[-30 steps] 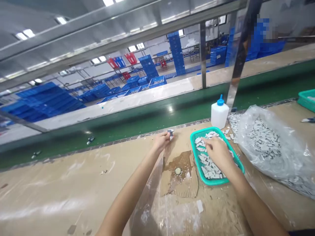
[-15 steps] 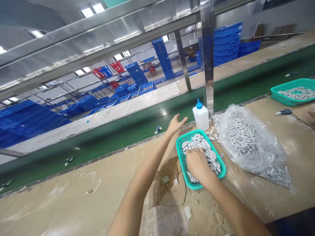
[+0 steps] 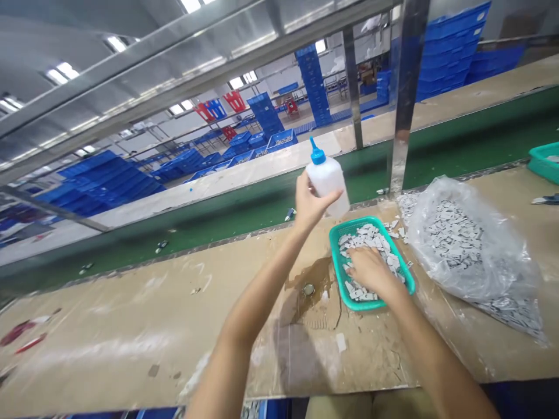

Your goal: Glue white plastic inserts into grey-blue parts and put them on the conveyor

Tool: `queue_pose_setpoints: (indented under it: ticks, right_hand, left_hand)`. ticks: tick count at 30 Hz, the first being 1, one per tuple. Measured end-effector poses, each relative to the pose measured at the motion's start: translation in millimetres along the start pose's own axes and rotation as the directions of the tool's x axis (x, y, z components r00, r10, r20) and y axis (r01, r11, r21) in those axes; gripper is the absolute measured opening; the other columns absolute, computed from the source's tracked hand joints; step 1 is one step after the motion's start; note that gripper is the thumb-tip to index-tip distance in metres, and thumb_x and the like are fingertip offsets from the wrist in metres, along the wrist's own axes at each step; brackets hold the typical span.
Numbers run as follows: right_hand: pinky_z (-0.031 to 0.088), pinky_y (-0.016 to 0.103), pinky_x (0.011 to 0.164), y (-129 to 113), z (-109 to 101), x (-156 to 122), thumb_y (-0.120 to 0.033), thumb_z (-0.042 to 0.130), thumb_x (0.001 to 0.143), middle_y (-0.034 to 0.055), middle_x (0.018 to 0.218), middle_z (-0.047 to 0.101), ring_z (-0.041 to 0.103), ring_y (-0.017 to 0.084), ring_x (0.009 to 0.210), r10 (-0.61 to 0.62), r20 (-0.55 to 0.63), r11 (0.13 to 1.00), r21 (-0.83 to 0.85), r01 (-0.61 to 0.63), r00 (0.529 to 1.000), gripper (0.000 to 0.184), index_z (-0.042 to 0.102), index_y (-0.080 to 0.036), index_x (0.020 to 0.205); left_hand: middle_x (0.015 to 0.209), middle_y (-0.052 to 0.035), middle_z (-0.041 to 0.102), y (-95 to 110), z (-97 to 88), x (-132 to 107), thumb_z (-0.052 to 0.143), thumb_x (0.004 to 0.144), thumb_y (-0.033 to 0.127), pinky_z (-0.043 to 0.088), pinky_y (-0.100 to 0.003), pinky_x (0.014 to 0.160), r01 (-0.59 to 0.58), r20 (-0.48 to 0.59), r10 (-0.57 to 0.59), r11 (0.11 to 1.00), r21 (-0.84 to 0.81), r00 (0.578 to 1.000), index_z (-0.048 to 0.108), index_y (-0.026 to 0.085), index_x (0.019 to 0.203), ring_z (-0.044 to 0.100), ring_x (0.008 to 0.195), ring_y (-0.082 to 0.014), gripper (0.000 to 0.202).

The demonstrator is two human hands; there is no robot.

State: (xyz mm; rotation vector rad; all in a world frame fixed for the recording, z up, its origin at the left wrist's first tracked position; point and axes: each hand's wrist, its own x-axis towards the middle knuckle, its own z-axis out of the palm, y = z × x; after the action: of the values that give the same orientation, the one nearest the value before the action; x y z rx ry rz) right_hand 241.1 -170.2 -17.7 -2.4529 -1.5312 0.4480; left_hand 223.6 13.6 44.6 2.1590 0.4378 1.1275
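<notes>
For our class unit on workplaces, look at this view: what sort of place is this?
Probably a factory assembly workshop: a green conveyor belt runs along the workbench, stacks of blue plastic crates fill the hall, and a teal plastic basket holds small grey-white parts.

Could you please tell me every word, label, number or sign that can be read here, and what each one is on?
No readable text shows anywhere in this view.
The white bottle in the left hand shows no print on the side facing the camera.
Any marks on the small pieces in the green basket and plastic bag are too small to read.
</notes>
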Motion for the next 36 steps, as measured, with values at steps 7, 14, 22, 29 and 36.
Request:
queue_pose_setpoints:
  ticks: [7,14,22,29,36]
  right_hand:
    - [0.038,0.042,0.096,7.2,6.9,4.2,-0.026,0.051,0.092,0.0179,0.117,0.068,0.057,0.034,0.119,-0.028,0.053,0.999,-0.015,0.029,0.998,0.036,0.063,-0.011,0.123]
    - [0.040,0.038,0.088,10.7,10.5,6.7,-0.028,0.050,0.093,0.0117,0.109,0.071,0.062,0.030,0.107,-0.017,0.062,0.998,-0.064,0.021,0.998,0.040,0.060,-0.016,0.129]
    - [0.042,0.037,0.083,7.3,9.1,7.0,-0.032,0.047,0.092,0.0106,0.110,0.070,0.062,0.030,0.102,0.023,0.083,0.994,-0.108,-0.014,0.996,0.041,0.060,-0.016,0.128]
    - [0.043,0.041,0.084,10.2,14.5,9.6,-0.032,0.050,0.089,0.0110,0.107,0.072,0.063,0.032,0.102,0.016,0.043,0.996,-0.094,-0.012,0.999,0.041,0.062,-0.017,0.125]
    - [0.045,0.040,0.088,9.4,10.7,9.4,-0.028,0.052,0.091,0.0100,0.109,0.072,0.063,0.031,0.107,0.031,0.058,0.996,-0.079,-0.027,0.998,0.040,0.063,-0.018,0.127]
  left_hand:
    - [0.118,-0.0074,0.055,13.9,-165.8,-120.0,0.082,0.058,0.028,0.047,-0.047,0.100,0.142,0.135,-0.248,0.838,0.527,0.959,0.055,0.024,0.130,0.052,0.115,-0.0304,0.077]
    - [0.119,-0.0097,0.051,7.4,-194.5,-213.2,0.072,0.064,0.017,0.050,-0.044,0.090,0.254,0.153,-0.540,0.603,0.756,0.828,0.052,0.024,0.132,0.052,0.112,-0.0307,0.072]
    - [0.121,-0.0135,0.054,7.6,-175.2,-232.4,0.067,0.067,0.010,0.044,-0.046,0.092,-0.013,0.246,-0.430,0.477,0.879,0.868,0.052,0.022,0.134,0.050,0.108,-0.0315,0.070]
    - [0.123,-0.0144,0.058,11.0,-168.0,-229.9,0.057,0.075,0.005,0.043,-0.045,0.092,-0.210,0.336,-0.308,0.377,0.902,0.890,0.052,0.022,0.137,0.050,0.107,-0.0311,0.065]
    - [0.129,-0.0140,0.059,9.1,-167.4,-230.3,0.049,0.084,0.006,0.037,-0.045,0.101,-0.349,0.420,-0.198,0.314,0.883,0.886,0.051,0.023,0.140,0.050,0.117,-0.0310,0.058]
